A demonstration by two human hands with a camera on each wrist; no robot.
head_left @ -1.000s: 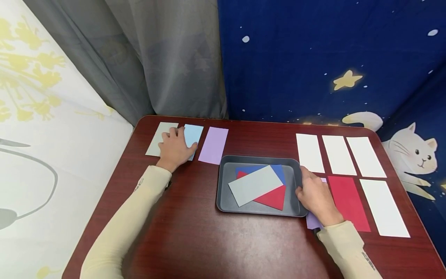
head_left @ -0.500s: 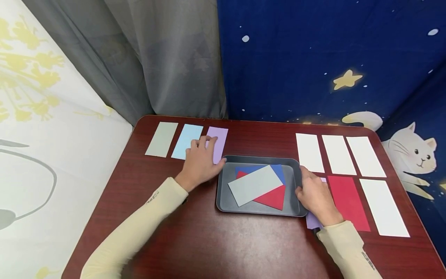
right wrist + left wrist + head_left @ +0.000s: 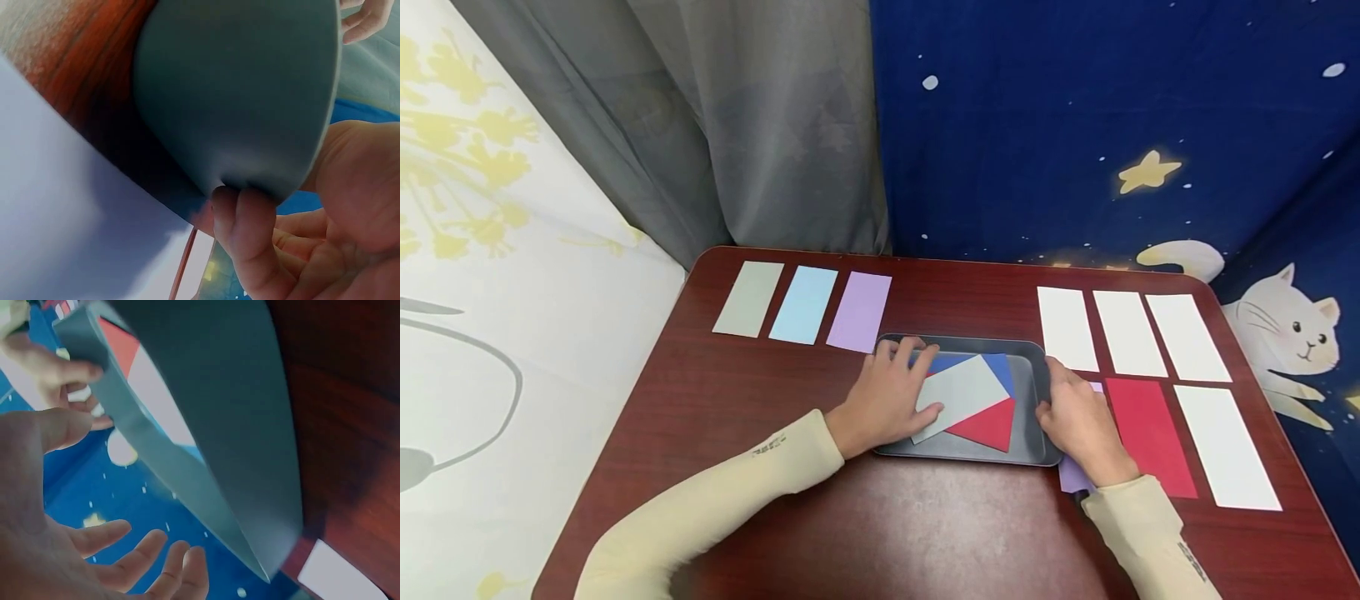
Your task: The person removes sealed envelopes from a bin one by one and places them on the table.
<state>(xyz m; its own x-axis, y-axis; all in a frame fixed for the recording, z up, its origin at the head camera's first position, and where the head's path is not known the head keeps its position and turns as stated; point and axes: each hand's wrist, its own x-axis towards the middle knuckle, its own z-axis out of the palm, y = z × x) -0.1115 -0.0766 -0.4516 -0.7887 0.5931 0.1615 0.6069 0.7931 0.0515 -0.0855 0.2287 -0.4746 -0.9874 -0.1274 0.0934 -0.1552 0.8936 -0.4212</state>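
A dark grey tray sits on the table near its middle. Inside, a light grey card overlaps a red card and a blue card. My left hand is over the tray's left part, fingers spread and loosely bent, covering the light grey card's left end. In the left wrist view that hand has nothing between thumb and fingers. My right hand grips the tray's right rim. The right wrist view shows its fingertips pressed against the tray's outer wall.
At the table's back left lie a grey-green card, a light blue card and a purple card. Several white cards and a red card lie on the right. Another purple card is partly hidden beneath my right hand.
My left hand has moved right and nearer, from the grey-green and light blue cards, past the purple card, to above the tray. The right hand and tray have stayed in place.
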